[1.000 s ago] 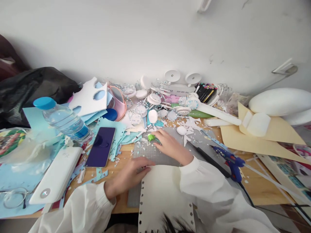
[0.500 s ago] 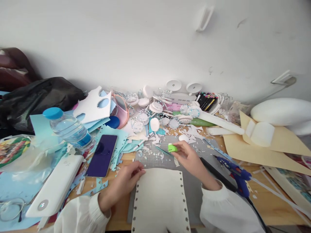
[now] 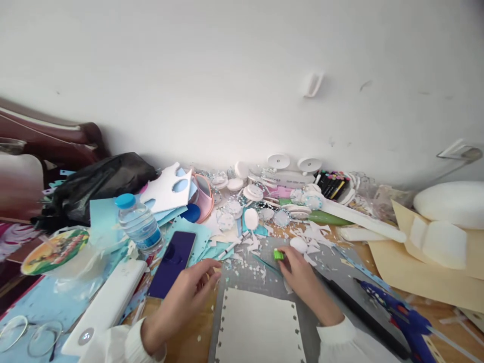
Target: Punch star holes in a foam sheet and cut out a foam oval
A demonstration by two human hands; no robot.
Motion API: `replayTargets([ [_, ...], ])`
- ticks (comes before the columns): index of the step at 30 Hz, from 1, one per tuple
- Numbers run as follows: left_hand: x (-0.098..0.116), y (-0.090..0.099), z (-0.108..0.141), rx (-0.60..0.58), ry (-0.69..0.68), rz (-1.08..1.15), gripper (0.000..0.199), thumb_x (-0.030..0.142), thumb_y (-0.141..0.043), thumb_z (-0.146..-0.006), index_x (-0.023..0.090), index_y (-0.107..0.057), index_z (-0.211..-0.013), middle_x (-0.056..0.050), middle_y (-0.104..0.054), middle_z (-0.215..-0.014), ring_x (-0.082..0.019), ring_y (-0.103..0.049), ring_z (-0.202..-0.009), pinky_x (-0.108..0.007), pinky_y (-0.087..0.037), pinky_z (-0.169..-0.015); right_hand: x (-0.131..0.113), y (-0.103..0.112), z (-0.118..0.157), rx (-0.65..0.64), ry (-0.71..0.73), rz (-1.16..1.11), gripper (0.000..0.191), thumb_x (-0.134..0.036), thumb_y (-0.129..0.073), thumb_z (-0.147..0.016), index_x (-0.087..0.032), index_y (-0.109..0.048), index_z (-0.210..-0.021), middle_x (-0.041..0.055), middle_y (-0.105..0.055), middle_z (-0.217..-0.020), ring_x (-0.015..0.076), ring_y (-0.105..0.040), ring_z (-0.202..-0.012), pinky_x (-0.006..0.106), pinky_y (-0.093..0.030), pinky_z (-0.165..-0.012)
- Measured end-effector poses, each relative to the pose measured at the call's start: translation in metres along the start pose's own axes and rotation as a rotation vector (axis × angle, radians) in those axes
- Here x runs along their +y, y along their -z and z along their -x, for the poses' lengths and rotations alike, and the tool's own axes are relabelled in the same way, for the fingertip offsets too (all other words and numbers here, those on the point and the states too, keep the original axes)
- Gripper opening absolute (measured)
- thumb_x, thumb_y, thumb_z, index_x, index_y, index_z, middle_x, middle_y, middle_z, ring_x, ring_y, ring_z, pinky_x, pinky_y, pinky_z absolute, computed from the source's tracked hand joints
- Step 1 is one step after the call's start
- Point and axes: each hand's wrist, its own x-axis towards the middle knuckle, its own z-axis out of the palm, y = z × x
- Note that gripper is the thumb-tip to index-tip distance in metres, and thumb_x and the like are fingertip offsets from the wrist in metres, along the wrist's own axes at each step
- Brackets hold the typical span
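In my right hand (image 3: 302, 277) is a small bright green craft punch (image 3: 279, 254), pinched between thumb and fingers above the grey cutting mat (image 3: 236, 277). A white sheet of paper (image 3: 260, 327) lies on the mat nearer me, with star-shaped holes punched along its left and right edges. My left hand (image 3: 185, 297) hovers to the left of the sheet's top corner, apart from it, fingers loosely curled and thumb separate, with nothing visible in it. Tiny paper bits (image 3: 253, 275) are scattered on the mat beyond the sheet.
On the left are a phone (image 3: 172, 262), a white power bank (image 3: 108, 307), a water bottle (image 3: 139, 224) and glasses (image 3: 32, 333). A blue glue gun (image 3: 397, 307) lies right. White discs with beads (image 3: 253, 191), paper scraps and markers (image 3: 335, 185) crowd the back.
My left hand has come off the sheet's top-left corner and moved left. My right hand still holds the green punch. The head view has tilted up, so everything on the table sits lower.
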Motion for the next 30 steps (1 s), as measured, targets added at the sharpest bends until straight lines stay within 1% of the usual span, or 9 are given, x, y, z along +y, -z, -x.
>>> replayTargets([
  [3,0.009,0.022,-0.026,0.232,0.126,0.482,0.023,0.028,-0.062,-0.088,0.017,-0.060,-0.108,-0.002,-0.065,-0.083,-0.012,-0.057,-0.064,-0.021,-0.044,-0.055,-0.010,0.003,0.005,0.059,0.026,0.016,0.022,-0.017,-0.046,-0.087,-0.021,-0.054,-0.107,0.0099,-0.062,-0.105,0.0260,-0.060,-0.102,0.045,-0.050,-0.088],
  [5,0.012,0.036,-0.055,0.414,0.337,0.955,0.017,0.017,-0.063,-0.087,0.013,-0.061,-0.104,-0.005,-0.067,-0.088,-0.010,-0.059,-0.066,-0.018,-0.046,-0.058,-0.024,0.009,0.011,0.054,0.048,0.008,0.022,-0.019,-0.046,-0.090,-0.022,-0.054,-0.110,0.0103,-0.061,-0.109,0.0254,-0.059,-0.105,0.043,-0.050,-0.090],
  [8,0.007,0.054,-0.104,0.472,0.463,1.112,0.014,0.015,-0.053,-0.094,0.008,-0.061,-0.102,-0.008,-0.065,-0.093,-0.009,-0.060,-0.069,-0.020,-0.051,-0.063,-0.047,0.020,0.029,-0.078,0.087,-0.001,0.020,-0.024,-0.046,-0.092,-0.024,-0.056,-0.110,0.0091,-0.062,-0.112,0.0247,-0.059,-0.108,0.042,-0.049,-0.092],
  [11,-0.007,0.070,-0.141,0.515,0.544,1.238,0.030,0.032,-0.057,-0.093,0.014,-0.057,-0.118,-0.008,-0.061,-0.113,-0.019,-0.063,-0.093,-0.037,-0.056,-0.078,-0.059,0.024,0.057,-0.187,0.072,0.067,0.023,-0.030,-0.051,-0.091,-0.026,-0.057,-0.113,0.0092,-0.061,-0.117,0.0267,-0.057,-0.113,0.044,-0.047,-0.097],
  [13,-0.016,0.077,-0.155,0.560,0.555,1.312,0.034,0.033,-0.058,-0.093,0.015,-0.056,-0.121,-0.009,-0.059,-0.119,-0.022,-0.062,-0.100,-0.042,-0.055,-0.084,-0.058,0.023,0.076,-0.219,0.017,0.127,0.033,-0.033,-0.059,-0.086,-0.025,-0.058,-0.118,0.0117,-0.060,-0.122,0.0306,-0.056,-0.115,0.047,-0.048,-0.097],
  [17,-0.028,0.086,-0.165,0.616,0.546,1.415,0.034,0.033,-0.057,-0.093,0.016,-0.055,-0.122,-0.010,-0.059,-0.121,-0.022,-0.061,-0.102,-0.043,-0.054,-0.086,-0.048,0.015,0.100,-0.284,-0.124,0.128,0.046,-0.026,-0.064,-0.078,-0.020,-0.057,-0.123,0.0143,-0.058,-0.125,0.0324,-0.055,-0.116,0.046,-0.049,-0.096],
  [22,-0.032,0.084,-0.160,0.570,0.519,1.490,0.033,0.033,-0.057,-0.093,0.016,-0.056,-0.121,-0.010,-0.059,-0.121,-0.022,-0.062,-0.102,-0.042,-0.054,-0.085,-0.041,0.006,0.102,-0.242,-0.237,0.040,0.035,-0.022,-0.061,-0.076,-0.021,-0.059,-0.111,0.0118,-0.063,-0.110,0.0299,-0.058,-0.104,0.045,-0.048,-0.091],
  [26,-0.029,0.078,-0.153,0.491,0.484,1.533,0.031,0.032,-0.057,-0.093,0.015,-0.057,-0.119,-0.009,-0.061,-0.117,-0.020,-0.063,-0.097,-0.039,-0.056,-0.081,-0.040,0.002,0.099,-0.268,-0.327,-0.022,0.018,-0.019,-0.060,-0.072,-0.022,-0.057,-0.090,0.0076,-0.064,-0.091,0.0267,-0.060,-0.088,0.040,-0.051,-0.078],
  [30,-0.025,0.077,-0.147,0.382,0.453,1.559,0.020,0.028,-0.051,-0.097,0.012,-0.059,-0.107,-0.001,-0.062,-0.085,-0.009,-0.058,-0.062,-0.021,-0.051,-0.054,-0.042,0.006,0.100,-0.254,-0.256,-0.098,0.009,-0.015,-0.050,-0.074,-0.023,-0.048,-0.073,0.0032,-0.061,-0.079,0.0215,-0.059,-0.077,0.033,-0.050,-0.069],
])
